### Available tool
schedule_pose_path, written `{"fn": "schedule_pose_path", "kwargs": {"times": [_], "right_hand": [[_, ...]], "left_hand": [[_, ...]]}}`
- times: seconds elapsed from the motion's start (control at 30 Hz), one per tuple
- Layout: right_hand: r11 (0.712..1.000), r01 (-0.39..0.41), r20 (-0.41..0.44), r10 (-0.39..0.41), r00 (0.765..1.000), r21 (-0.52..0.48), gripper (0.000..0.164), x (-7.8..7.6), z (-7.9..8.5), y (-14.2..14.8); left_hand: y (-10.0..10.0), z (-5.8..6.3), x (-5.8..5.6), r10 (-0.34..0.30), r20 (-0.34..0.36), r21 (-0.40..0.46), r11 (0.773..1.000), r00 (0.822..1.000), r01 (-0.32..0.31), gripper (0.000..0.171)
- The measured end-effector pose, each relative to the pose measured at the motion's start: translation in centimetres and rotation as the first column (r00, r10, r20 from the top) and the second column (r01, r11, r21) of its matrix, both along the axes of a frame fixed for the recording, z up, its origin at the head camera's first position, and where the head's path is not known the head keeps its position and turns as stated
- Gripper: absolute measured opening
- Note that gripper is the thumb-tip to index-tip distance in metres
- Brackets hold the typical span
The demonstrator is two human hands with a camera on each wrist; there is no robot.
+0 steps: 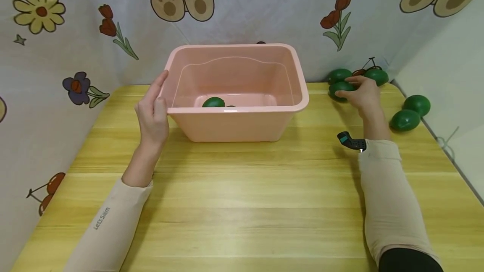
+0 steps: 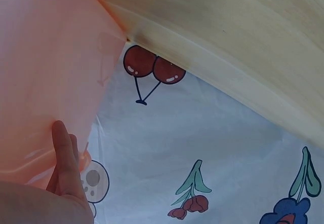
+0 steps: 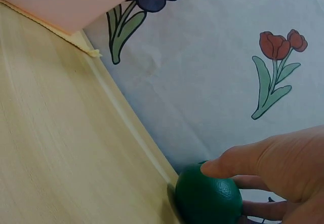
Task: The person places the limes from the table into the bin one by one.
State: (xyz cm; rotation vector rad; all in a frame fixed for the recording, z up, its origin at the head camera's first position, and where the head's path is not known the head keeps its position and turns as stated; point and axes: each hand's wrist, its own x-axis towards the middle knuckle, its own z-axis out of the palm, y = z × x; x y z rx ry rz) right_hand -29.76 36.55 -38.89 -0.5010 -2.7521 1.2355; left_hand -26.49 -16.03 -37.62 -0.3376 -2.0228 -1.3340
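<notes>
A pink plastic basin (image 1: 230,125) stands at the back of the wooden table. My left hand (image 1: 153,114) touches its left side at the rim; in the left wrist view the straight fingers (image 2: 66,158) lie along the outer wall. Inside the basin a green oval fruit (image 1: 213,102) shows, with a sliver of another half hidden by the front rim. At the back right, my right hand (image 1: 364,95) grips a smooth green fruit (image 3: 207,196) between thumb and fingers. Two more green fruits, one behind (image 1: 339,74) and one to the right (image 1: 377,76), sit close to this hand.
Farther right, two green fruits (image 1: 405,120) lie together near the table's right edge. A patterned cloth (image 1: 234,7) hangs behind the table (image 1: 242,205) and down its left side. A black device (image 1: 351,141) is worn on my right wrist.
</notes>
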Motion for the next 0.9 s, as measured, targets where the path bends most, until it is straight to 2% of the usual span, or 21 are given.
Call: {"fn": "schedule_pose_path", "kwargs": {"times": [0.27,0.5,0.7,0.8,0.9], "right_hand": [[0.994,-0.096,0.101,0.09,0.991,0.06,0.077,-0.1,-0.1,-0.4],[0.992,-0.09,0.085,0.083,0.993,0.087,0.076,-0.2,-1.0,-0.8],[0.995,-0.035,0.001,0.035,0.999,0.094,0.078,-0.3,-1.1,-1.3],[0.998,-0.015,-0.069,0.019,0.997,0.068,0.08,-0.3,-0.1,-1.9],[1.0,-0.002,-0.136,0.005,0.991,0.028,0.08,-0.2,1.7,-2.7]], "left_hand": [[-0.4,-0.1,0.1,-0.005,0.019,-0.006,1.0,1.0,0.005,0.06],[-0.5,-0.5,0.1,-0.012,0.035,-0.019,1.0,0.999,0.013,0.061],[-0.4,-0.5,0.2,-0.016,0.013,-0.017,1.0,1.0,0.017,0.06],[-0.3,-0.4,0.1,-0.016,-0.01,-0.012,1.0,1.0,0.016,0.059],[-0.2,-0.2,-0.1,-0.015,-0.016,-0.006,1.0,1.0,0.015,0.06]]}}
